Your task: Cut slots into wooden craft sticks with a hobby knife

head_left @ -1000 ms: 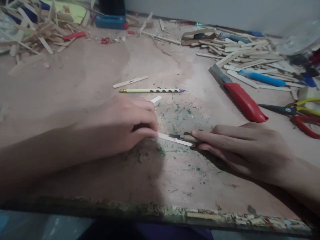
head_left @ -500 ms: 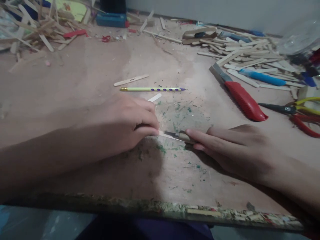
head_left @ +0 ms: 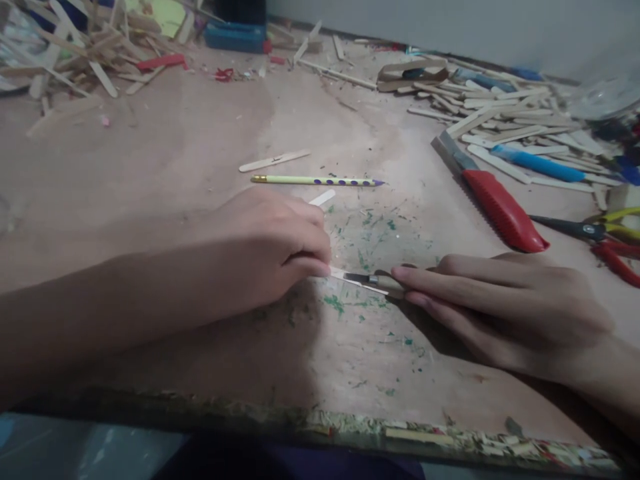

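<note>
My left hand is curled, fingertips pressing one end of a thin wooden stick flat on the worn table. My right hand grips a small knife low in its fingers, the dark blade lying on the stick close to my left fingertips. A second stick end pokes out behind my left hand. A yellow pencil with purple dots lies just beyond, and a loose stick past that.
A red-handled saw lies at right, with a blue pen, scissors and red pliers further right. Heaps of wooden sticks fill the far right and far left. A blue box stands at the back.
The knife slid left along the stick towards my left fingertips, then drew back a little to the right. My left hand stayed pressing the stick. The view shifted slightly.
</note>
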Motion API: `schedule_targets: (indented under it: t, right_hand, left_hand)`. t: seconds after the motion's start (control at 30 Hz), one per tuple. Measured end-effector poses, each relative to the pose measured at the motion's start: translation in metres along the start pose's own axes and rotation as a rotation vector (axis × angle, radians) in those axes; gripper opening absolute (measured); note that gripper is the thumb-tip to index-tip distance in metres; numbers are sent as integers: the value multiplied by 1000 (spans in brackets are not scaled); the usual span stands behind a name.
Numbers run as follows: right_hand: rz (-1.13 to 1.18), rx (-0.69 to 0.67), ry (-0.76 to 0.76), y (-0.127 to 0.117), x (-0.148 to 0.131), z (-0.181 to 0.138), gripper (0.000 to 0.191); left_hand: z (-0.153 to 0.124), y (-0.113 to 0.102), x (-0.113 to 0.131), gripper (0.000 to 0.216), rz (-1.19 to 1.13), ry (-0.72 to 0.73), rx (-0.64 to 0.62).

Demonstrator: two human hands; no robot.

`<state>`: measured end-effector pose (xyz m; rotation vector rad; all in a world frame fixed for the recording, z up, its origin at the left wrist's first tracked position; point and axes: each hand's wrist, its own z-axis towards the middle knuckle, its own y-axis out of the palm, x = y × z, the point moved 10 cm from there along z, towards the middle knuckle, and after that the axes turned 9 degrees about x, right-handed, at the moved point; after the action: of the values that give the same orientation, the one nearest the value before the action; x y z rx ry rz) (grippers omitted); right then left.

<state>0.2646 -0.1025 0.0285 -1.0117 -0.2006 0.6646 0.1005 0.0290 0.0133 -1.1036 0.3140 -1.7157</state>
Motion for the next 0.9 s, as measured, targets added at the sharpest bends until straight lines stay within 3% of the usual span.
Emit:
schedule_targets:
  t: [0.27, 0.4, 0.53, 0.9]
  right_hand:
    - [-29, -2, -5, -2, -1, 1, 19]
    - [-14, -19, -4, -1, 1, -1, 20]
    - [-5, -25, -1, -1, 5, -2, 20]
    - [49, -40, 32, -3, 7, -4, 23]
  left_hand:
    - [4, -5, 9, 32, -14, 55, 12]
    - [5, 4, 5, 35, 46, -18, -97]
    - [4, -2, 6, 31, -10, 33, -12]
    - [4, 0, 8, 36, 0, 79, 9]
